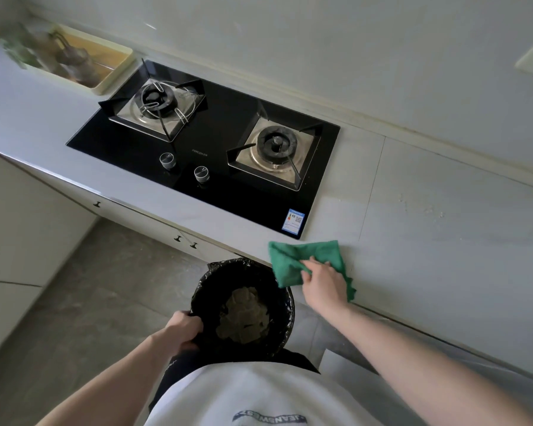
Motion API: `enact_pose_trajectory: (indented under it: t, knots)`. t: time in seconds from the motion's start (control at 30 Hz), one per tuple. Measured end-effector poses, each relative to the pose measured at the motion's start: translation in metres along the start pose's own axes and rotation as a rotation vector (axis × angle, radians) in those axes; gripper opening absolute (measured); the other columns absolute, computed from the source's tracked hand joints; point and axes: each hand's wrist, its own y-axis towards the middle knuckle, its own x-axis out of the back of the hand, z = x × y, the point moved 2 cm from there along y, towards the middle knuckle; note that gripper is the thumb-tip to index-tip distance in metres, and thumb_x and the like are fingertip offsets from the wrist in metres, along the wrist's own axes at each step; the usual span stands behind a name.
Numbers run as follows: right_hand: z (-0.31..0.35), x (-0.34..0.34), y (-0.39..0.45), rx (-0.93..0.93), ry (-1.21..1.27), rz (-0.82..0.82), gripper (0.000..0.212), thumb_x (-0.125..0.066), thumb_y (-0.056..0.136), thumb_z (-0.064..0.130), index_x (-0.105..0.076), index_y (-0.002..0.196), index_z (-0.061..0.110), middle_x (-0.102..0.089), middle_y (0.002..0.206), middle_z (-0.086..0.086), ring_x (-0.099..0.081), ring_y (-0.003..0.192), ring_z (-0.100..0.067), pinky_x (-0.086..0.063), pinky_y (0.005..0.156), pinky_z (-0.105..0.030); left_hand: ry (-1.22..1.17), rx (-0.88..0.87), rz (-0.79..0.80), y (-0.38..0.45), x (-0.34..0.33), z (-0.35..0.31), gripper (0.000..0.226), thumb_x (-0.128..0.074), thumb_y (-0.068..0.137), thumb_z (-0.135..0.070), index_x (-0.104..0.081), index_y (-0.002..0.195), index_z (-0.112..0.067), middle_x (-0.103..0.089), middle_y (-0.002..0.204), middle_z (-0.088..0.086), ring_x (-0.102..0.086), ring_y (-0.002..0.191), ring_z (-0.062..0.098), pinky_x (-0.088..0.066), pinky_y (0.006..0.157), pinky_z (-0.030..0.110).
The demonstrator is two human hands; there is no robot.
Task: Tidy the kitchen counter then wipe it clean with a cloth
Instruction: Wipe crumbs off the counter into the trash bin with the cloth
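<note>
R hand [320, 281] presses green cloth [293, 259] at counter [443, 241] edge, fingers partly buried; L hand [183, 329] grips bin [243, 302] rim. Tray [117, 69] contents blurred.

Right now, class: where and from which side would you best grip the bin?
Probably the bin's rim on the near-left, from above, as the left hand does: the liner folds over the open rim, and the counter blocks the far-right side.

Black 2-burner gas hob [216, 149] w/ cream tray [111, 75] beside it.
</note>
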Motion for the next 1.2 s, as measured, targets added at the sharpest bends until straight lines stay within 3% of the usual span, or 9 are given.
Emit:
enact_pose_trajectory:
  t: [0.1,0.3,0.4,0.5,0.57,0.7,0.83,1.03,1.2]
  knots:
    - [0.045,-0.016,-0.024,0.109,0.086,0.056,0.033,-0.051,0.102,0.025,-0.065,0.131,0.033,-0.071,0.126,0.004,-0.064,0.116,-0.025,-0.057,0.091,-0.038,0.002,-0.020,0.002,-0.002,-0.003,0.000,0.018,-0.053,0.078,0.006,-0.068,0.086,0.003,-0.064,0.067,0.016,-0.060,0.043,0.026,-0.045,0.036,0.025]
    - [0.065,-0.021,-0.032,0.153,0.262,0.161,0.029,-0.051,0.103,0.025,-0.066,0.126,0.035,-0.076,0.106,0.010,-0.070,0.087,-0.016,-0.056,0.072,-0.033,0.063,-0.074,-0.008,-0.009,-0.006,-0.003,0.017,-0.054,0.082,0.005,-0.069,0.081,-0.001,-0.065,0.068,0.014,-0.061,0.051,0.025,-0.044,0.033,0.021]
    - [0.041,0.014,-0.012,0.111,0.359,0.049,0.026,-0.055,0.102,0.020,-0.071,0.121,0.026,-0.076,0.101,0.003,-0.064,0.074,-0.013,-0.043,0.059,-0.021,0.093,-0.096,-0.012,-0.012,-0.007,-0.003,0.017,-0.053,0.081,0.006,-0.068,0.079,-0.004,-0.063,0.067,0.012,-0.058,0.052,0.023,-0.040,0.031,0.019]
    - [0.005,0.062,0.015,0.024,0.366,-0.149,0.013,-0.058,0.098,0.022,-0.071,0.098,0.022,-0.067,0.071,-0.001,-0.053,0.056,-0.020,-0.034,0.049,-0.028,0.106,-0.103,-0.006,-0.012,-0.007,-0.003,0.018,-0.054,0.081,0.006,-0.068,0.081,-0.005,-0.064,0.068,0.011,-0.059,0.054,0.022,-0.040,0.032,0.018]
    - [-0.018,0.091,0.036,-0.032,0.349,-0.238,0.014,-0.056,0.100,0.023,-0.068,0.092,0.024,-0.062,0.064,0.004,-0.052,0.053,-0.020,-0.031,0.042,-0.028,0.112,-0.110,-0.004,-0.013,-0.007,-0.003,0.018,-0.053,0.081,0.006,-0.068,0.081,-0.005,-0.063,0.066,0.010,-0.059,0.052,0.022,-0.040,0.032,0.018]
    - [-0.060,0.126,0.084,-0.119,0.229,-0.381,0.013,-0.055,0.099,0.024,-0.067,0.097,0.021,-0.067,0.076,-0.004,-0.061,0.067,-0.030,-0.033,0.054,-0.029,0.106,-0.111,-0.012,-0.011,-0.007,-0.002,0.019,-0.054,0.081,0.005,-0.069,0.084,-0.005,-0.064,0.063,0.010,-0.059,0.045,0.021,-0.043,0.035,0.020]
    - [-0.082,0.129,0.133,-0.134,0.125,-0.386,0.030,-0.052,0.099,0.021,-0.068,0.124,0.022,-0.074,0.107,-0.011,-0.064,0.097,-0.037,-0.047,0.073,-0.034,0.086,-0.097,-0.019,-0.009,-0.009,0.000,0.019,-0.054,0.080,0.004,-0.069,0.083,-0.007,-0.066,0.064,0.010,-0.063,0.048,0.023,-0.048,0.039,0.023]
    - [-0.067,0.134,0.190,-0.160,0.151,-0.436,0.034,-0.050,0.100,0.017,-0.067,0.129,0.022,-0.072,0.115,-0.011,-0.064,0.102,-0.036,-0.049,0.080,-0.033,0.033,-0.066,-0.007,0.006,-0.009,0.005,0.021,-0.057,0.079,0.006,-0.072,0.090,-0.005,-0.070,0.075,0.017,-0.069,0.063,0.030,-0.060,0.050,0.038]
    - [-0.060,0.119,0.232,-0.159,0.043,-0.225,0.040,-0.050,0.103,0.023,-0.058,0.142,0.020,-0.061,0.137,-0.014,-0.058,0.122,-0.038,-0.048,0.097,-0.036,0.013,-0.049,-0.004,0.009,-0.013,0.009,0.021,-0.058,0.079,0.006,-0.071,0.090,-0.005,-0.066,0.074,0.016,-0.066,0.061,0.029,-0.056,0.046,0.032]
